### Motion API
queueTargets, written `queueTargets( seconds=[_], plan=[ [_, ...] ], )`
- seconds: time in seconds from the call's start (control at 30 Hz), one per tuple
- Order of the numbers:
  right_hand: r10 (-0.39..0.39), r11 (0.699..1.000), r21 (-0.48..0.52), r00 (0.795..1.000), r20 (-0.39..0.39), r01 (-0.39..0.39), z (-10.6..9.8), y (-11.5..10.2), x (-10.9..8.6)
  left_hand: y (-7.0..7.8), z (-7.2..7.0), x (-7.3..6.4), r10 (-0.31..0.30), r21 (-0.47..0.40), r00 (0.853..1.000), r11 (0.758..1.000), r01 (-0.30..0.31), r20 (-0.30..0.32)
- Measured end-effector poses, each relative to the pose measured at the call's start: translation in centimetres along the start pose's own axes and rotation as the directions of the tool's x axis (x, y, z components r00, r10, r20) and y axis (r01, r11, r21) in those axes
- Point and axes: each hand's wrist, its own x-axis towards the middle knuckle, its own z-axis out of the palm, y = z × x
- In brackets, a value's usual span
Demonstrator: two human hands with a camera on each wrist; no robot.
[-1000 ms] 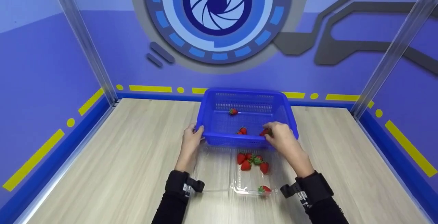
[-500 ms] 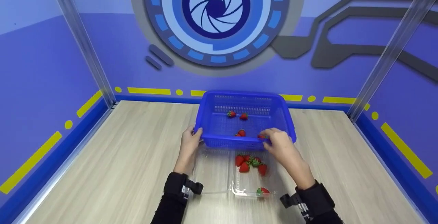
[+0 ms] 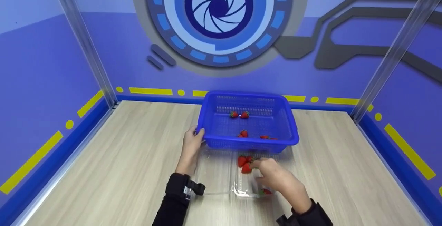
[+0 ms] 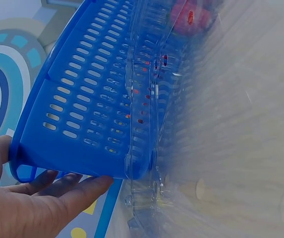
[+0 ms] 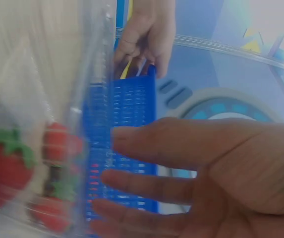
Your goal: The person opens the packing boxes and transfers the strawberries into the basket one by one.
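My left hand (image 3: 191, 143) grips the front left corner of a blue plastic basket (image 3: 224, 142), thumb at the rim (image 4: 17, 148) and fingers along its outside. Several strawberries (image 3: 244, 115) lie in the basket, two at the back and others along the front wall. Below it lies a clear plastic clamshell box (image 3: 246, 195), holding a cluster of strawberries (image 3: 242, 161) and a single strawberry (image 3: 266, 191) by its near edge. Over this box my right hand (image 3: 278, 176) reaches with extended fingers, fingertips at the cluster, part of which it hides. The right wrist view shows nothing between thumb and fingers.
The box's transparent lid (image 3: 214, 181) lies folded out to the left, on the wooden table (image 3: 138, 164). Behind the basket stands a printed blue wall (image 3: 165, 77), with side walls left and right and metal corner posts (image 3: 397, 50).
My right hand has left a strawberry at the basket's front right and moved down over the clear box. Another strawberry now lies at the basket's back. The left hand keeps its grip.
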Motion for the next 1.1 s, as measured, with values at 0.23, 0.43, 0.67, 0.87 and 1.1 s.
queueTargets(
  seconds=[0.23, 0.43, 0.67, 0.87, 1.1],
  plan=[
    [-0.015, 0.999, 0.035, 0.997, 0.073, 0.012, 1.9, 0.5, 0.0, -0.2, 0.0, -0.1, 0.022, 0.001, 1.000, 1.000, -0.022, 0.008],
    [-0.084, 0.996, -0.003, 0.991, 0.109, 0.084, 3.1, 0.7, 0.3, -0.2, 0.0, 0.0, 0.004, 0.006, 1.000, 1.000, -0.004, -0.007],
    [-0.097, 0.995, -0.007, 0.990, 0.101, 0.098, 3.3, 0.8, 0.5, 0.0, 0.0, 0.1, -0.009, -0.025, 1.000, 1.000, 0.009, 0.002],
    [-0.031, 0.993, -0.108, 0.994, 0.103, 0.042, 2.8, 0.0, 0.0, 0.1, 0.0, 0.1, -0.009, -0.013, 1.000, 1.000, 0.009, -0.003],
    [-0.024, 0.990, -0.137, 0.995, 0.096, 0.037, 3.0, 0.1, -0.2, 0.2, -0.1, 0.0, 0.044, 0.048, 0.999, 0.998, -0.044, 0.003]
  ],
)
